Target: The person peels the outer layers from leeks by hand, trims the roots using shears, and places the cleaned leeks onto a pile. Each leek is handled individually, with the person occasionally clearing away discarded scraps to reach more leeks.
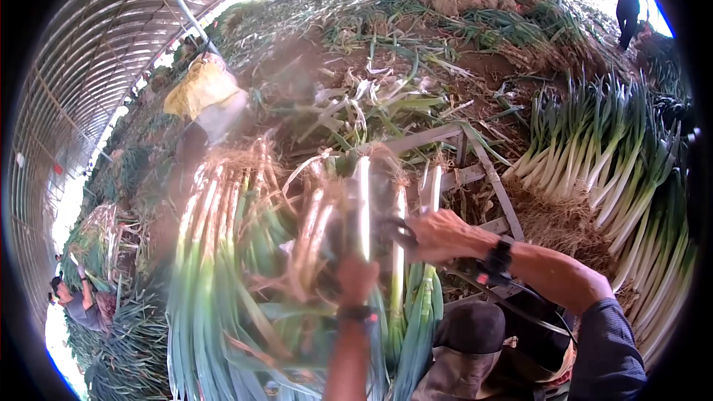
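Note:
Long green onions with white stalks and brown roots lie in front of me, a bunch of them (204,230) at the left. My left hand (358,278) is closed around the lower part of a bright white stalk (364,200); the hand is blurred. Just right of that stalk, my right hand (434,236) is closed on a dark tool (401,232) with a hose running back from it. The tool's tip is blurred. More onion stalks (399,275) lie between and below my hands.
A metal frame (494,178) stands beyond my right hand. Stacked onions (594,148) lie at the right, a yellow and white sack (204,93) at the upper left. One person (78,304) is at the lower left, another (627,4) stands at the upper right. Peeled leaves litter the ground.

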